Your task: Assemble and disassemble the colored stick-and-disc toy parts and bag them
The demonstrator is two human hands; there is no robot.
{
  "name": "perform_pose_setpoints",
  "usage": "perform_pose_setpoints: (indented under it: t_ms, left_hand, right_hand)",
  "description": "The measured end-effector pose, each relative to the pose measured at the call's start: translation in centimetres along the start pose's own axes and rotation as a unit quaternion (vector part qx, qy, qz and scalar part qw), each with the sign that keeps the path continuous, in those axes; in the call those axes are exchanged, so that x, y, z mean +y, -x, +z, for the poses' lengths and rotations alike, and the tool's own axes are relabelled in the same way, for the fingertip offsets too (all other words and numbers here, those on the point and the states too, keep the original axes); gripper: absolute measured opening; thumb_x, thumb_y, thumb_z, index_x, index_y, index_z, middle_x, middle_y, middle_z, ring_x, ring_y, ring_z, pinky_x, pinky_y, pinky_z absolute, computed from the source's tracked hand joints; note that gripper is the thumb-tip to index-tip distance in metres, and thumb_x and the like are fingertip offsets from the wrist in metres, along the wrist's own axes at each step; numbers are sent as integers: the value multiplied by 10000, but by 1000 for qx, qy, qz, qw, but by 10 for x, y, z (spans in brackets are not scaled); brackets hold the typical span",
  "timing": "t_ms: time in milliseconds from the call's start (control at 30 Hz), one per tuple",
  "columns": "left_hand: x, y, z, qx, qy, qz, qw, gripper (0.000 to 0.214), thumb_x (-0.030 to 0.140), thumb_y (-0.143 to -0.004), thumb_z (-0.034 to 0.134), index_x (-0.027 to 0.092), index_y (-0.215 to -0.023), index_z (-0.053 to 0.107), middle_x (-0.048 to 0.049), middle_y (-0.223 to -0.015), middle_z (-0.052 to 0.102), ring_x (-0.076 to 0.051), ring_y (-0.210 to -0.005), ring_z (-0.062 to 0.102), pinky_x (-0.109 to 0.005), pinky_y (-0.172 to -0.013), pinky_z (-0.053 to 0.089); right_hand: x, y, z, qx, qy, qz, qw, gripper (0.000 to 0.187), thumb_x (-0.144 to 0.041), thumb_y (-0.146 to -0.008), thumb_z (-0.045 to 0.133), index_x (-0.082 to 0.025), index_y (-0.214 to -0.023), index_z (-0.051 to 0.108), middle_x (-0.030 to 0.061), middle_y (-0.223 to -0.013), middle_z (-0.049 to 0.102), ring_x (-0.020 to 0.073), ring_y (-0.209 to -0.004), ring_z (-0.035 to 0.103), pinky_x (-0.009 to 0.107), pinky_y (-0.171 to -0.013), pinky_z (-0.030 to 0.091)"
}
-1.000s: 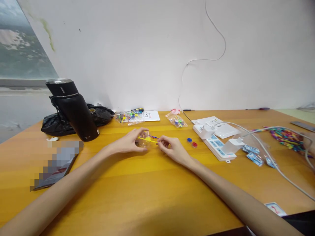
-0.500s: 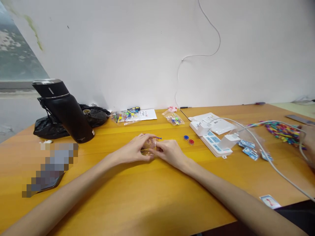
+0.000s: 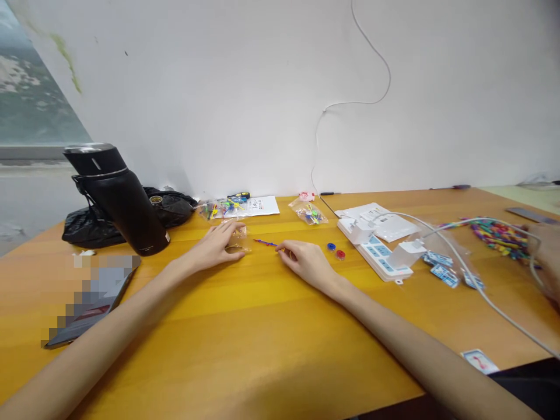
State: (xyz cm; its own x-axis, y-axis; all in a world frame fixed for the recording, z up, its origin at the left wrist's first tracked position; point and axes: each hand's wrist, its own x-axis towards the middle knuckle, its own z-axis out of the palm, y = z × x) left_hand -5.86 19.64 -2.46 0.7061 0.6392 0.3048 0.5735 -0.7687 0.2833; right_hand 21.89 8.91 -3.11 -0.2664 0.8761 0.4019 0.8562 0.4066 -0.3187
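2 bare hands over a wooden table [image 3: 262, 326], in the head view. the left hand [image 3: 214, 244] arches at a clear bag [image 3: 240, 233], its fingers spread and its thumb well apart from them; the bag shows in the gap between, though how firmly it is held, if at all, cannot be told. the right hand [image 3: 306, 259] is curled, with thumb and index finger close together at the near end of a thin blue-and-red stick [image 3: 265, 242]; whether they pinch it or merely meet it is unclear. the stick shows between the 2 hands, its far end toward the bag but apart from it; whether it is raised off the wood cannot be seen. right of the right hand lie a blue disc [image 3: 331, 247] and a red disc [image 3: 340, 255], side by side, near the power strip [image 3: 381, 256]. sound handling, as judged here: so slim a part is best taken between the pads of 2 fingertips with light pressure, since a hard squeeze could flick it away. the left fingers would serve best by steadying the bag's edge, lest the film cling to the stick. the right wrist should pass clear of both discs, which could be knocked astray.
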Motion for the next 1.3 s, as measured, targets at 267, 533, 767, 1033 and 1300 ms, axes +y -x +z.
perform_pose_setpoints:
  t_ms: [267,533,767,1033,1300]
  left_hand:
    - [-40,2,-8,4,-22,-47,999,693,555,-872,631,221,-1431,395,-173,-1478,505,-377,-1340,493,-497,-1081,382]
    - [-19,1,-13,3,-4,-16,1000,785,527,-845,677,243,-1505,360,-161,-1544,426,-376,-1442,366,-541,-1164,293]
    - [20,-5,-22,64,43,45,996,534,399,-937,616,249,-1425,460,-116,-1486,489,-310,-1418,399,-489,-1207,268]
    - [74,-4,33,5,391,5,921,344,349,-946,634,221,-1258,569,-125,-1318,627,-247,-1193,635,-420,-1048,498]
    - [68,-5,69,36,569,-94,816,341,442,-870,740,199,-1070,607,-101,-1123,747,-231,-1014,722,-427,-995,530]
  right_hand:
    - [32,-8,-8,34,153,40,987,152,-183,-972,504,-186,-1014,649,90,-1057,704,230,-1009,645,321,-882,452]
    - [79,-6,-46,-49,229,222,946,238,-368,-931,560,-158,-1021,628,161,-1025,705,294,-918,661,363,-769,463]
    - [69,-5,-42,-94,143,158,972,74,-205,-827,632,-187,-898,625,95,-919,730,243,-847,666,307,-705,445]
    - [22,-7,2,-4,-160,-53,986,165,-214,-911,641,-191,-1069,602,60,-1041,669,177,-917,651,306,-856,516]
    - [6,-5,15,5,-270,-67,961,272,-200,-885,679,-200,-1143,590,69,-1120,651,189,-1014,649,337,-936,536]
